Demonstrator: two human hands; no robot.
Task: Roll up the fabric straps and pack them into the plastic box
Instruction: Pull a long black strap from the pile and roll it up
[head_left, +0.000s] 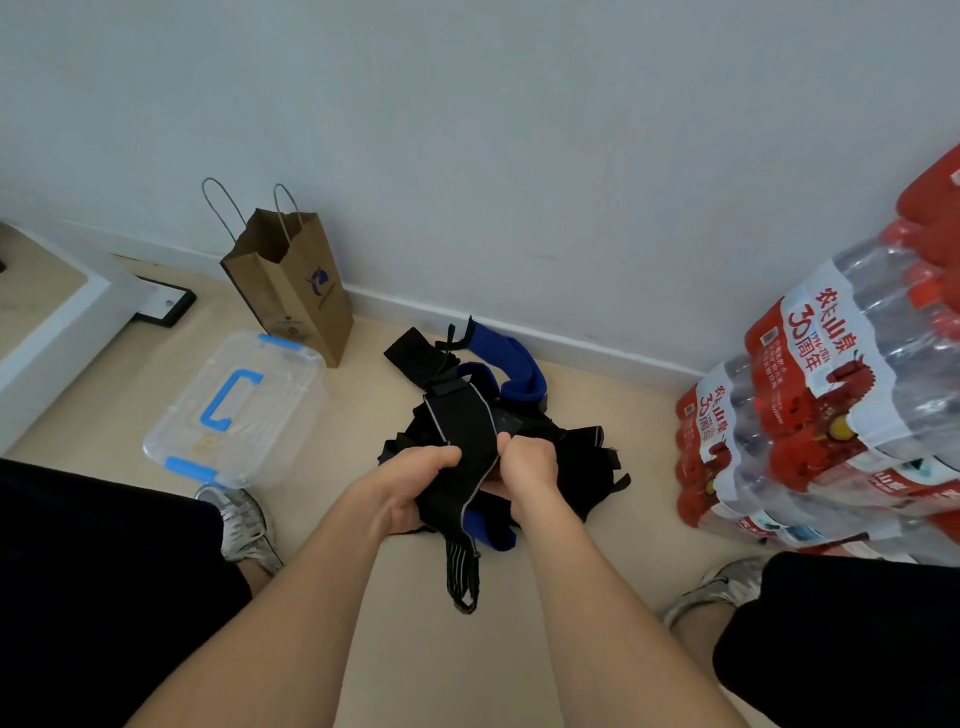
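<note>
A black strap (462, 441) is gripped by both hands above the floor (571, 597). The left hand (410, 488) is closed on its left edge, fingers curled over the top. The right hand (527, 465) is closed on its right edge, thumb pressed at the strap's side. The two hands are set close together, the strap stretched between them. A grey-edged band is seen running up from the hands to about 12 o'clock. A frayed, striped end hangs down at 6 o'clock, below the wrists.

Under and behind the hands a pile (566, 452) of black straps is heaped on the floor. A blue strap (514, 369) is curved over the pile at 12 to 1 o'clock; more blue is glimpsed just below the hands.

At 9 to 10 o'clock of the hands a clear box (291, 395) is seen, well apart from the pile, lid on, with blue handle and blue latches. A paper bag (296, 291) stands just behind it at 11 o'clock, near the wall (519, 156). At 3 o'clock, bottle packs (831, 405) with red labels are stacked.

A shoe (244, 525) is visible at 8 o'clock, touching the box's near corner or just beside it; which cannot be told.
</note>
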